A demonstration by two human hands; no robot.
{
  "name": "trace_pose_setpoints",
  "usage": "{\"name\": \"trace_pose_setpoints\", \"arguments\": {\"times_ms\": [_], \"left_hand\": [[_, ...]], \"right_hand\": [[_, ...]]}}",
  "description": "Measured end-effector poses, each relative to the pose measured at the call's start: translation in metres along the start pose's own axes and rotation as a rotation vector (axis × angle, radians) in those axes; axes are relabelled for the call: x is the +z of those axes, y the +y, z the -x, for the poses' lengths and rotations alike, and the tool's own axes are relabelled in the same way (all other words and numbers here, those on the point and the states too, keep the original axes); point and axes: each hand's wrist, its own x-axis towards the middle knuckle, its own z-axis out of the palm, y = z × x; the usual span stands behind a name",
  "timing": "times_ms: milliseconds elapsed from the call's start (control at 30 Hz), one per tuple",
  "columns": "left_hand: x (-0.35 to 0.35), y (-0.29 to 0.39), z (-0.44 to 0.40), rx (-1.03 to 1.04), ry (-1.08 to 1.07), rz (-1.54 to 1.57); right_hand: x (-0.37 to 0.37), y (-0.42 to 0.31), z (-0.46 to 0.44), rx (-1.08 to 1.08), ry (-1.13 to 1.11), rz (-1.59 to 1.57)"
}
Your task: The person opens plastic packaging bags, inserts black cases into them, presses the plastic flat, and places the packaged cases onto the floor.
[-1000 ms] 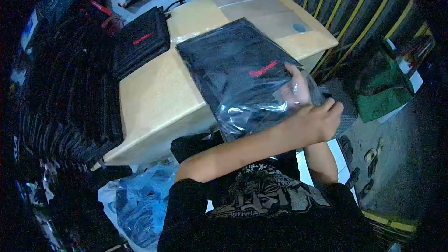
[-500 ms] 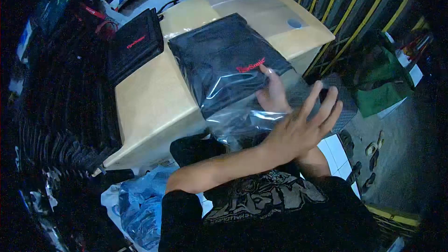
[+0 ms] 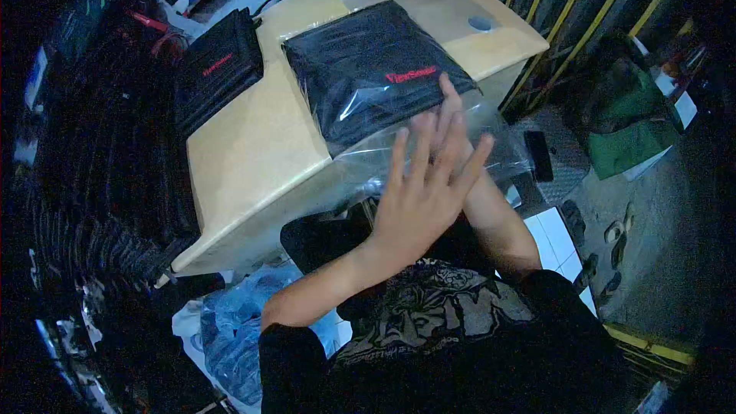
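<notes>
A black fabric case with a red ViewSonic mark (image 3: 368, 54) lies on the table inside a clear plastic bag (image 3: 368, 159). The bag's loose end hangs over the near table edge. My left hand (image 3: 422, 203) is above that loose end, fingers spread, with nothing seen in it. Beyond it, my right hand (image 3: 448, 101) stretches its fingers toward the case's near edge, beside the red lettering. My left hand covers part of it, and whether it presses on the plastic cannot be made out.
Another black ViewSonic case (image 3: 218, 69) lies at the left of the cream table (image 3: 253, 161). A tall pile of black cases (image 3: 107, 161) stands further left. Blue plastic (image 3: 241, 330) sits below the table. A green bag (image 3: 632, 146) and yellow-striped bars (image 3: 590, 0) are at the right.
My left hand has moved left, now crossing in front of my right hand. The bagged case and table appear higher in view, and the bag's loose end has shifted.
</notes>
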Motion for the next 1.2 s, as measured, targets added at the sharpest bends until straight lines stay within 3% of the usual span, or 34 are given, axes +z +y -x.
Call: {"name": "trace_pose_setpoints", "arguments": {"times_ms": [33,67,167,200,300,367,433,533,567,600,700,767,833,867,967,1033,1067,1167,1200], "left_hand": [[-0.002,-0.007,0.003,-0.058,-0.012,-0.019],[-0.006,-0.012,0.009,-0.079,0.004,0.018],[-0.012,-0.012,0.031,-0.117,0.062,0.133],[-0.009,-0.008,0.039,-0.117,0.087,0.175],[-0.016,-0.008,0.04,-0.235,0.098,0.156],[-0.002,-0.012,0.047,-0.307,0.164,-0.011],[0.008,-0.026,0.061,-0.357,0.167,0.042],[0.002,-0.036,0.075,-0.445,0.165,0.145],[-0.006,-0.036,0.079,-0.419,0.126,0.154],[-0.017,-0.036,0.083,-0.392,0.089,0.161],[-0.025,-0.033,0.088,-0.379,0.055,0.136],[-0.023,-0.032,0.088,-0.351,0.022,0.047],[-0.021,-0.033,0.079,-0.311,0.05,0.008],[-0.02,-0.035,0.075,-0.284,0.043,0.024],[-0.01,-0.045,0.076,-0.262,-0.007,0.106],[-0.003,-0.046,0.083,-0.283,-0.099,0.225],[-0.008,-0.046,0.08,-0.188,-0.175,0.172],[-0.03,-0.046,0.073,-0.096,-0.382,0.568],[-0.047,-0.056,0.057,-0.12,-0.454,0.681]], "right_hand": [[0.0,-0.003,0.0,0.058,0.019,-0.03],[-0.001,-0.001,-0.012,-0.023,0.178,-0.02],[0.002,0.007,-0.02,-0.159,0.097,-0.107],[0.008,0.009,-0.02,-0.153,0.184,-0.178],[0.023,0.015,-0.013,-0.14,0.003,-0.172],[0.028,0.026,-0.007,-0.066,0.102,0.101],[0.03,0.033,-0.002,0.008,0.207,0.383],[0.01,0.029,-0.018,0.302,0.148,0.155],[0.016,0.025,-0.015,0.39,0.149,0.041],[0.031,0.023,-0.001,0.265,0.13,0.098],[0.01,0.035,-0.021,0.169,0.032,0.061],[0.014,0.05,-0.004,-0.104,-0.09,0.378],[0.032,0.046,-0.003,0.185,0.121,0.158],[0.039,0.045,0.003,0.189,0.201,0.237],[-0.005,0.051,0.03,0.102,0.043,0.463],[-0.023,0.05,0.086,0.143,0.016,0.441],[-0.015,0.033,0.096,0.321,-0.261,0.749],[0.042,-0.041,0.137,0.862,-1.134,1.651],[0.046,-0.062,0.133,0.819,-1.175,1.497]]}}
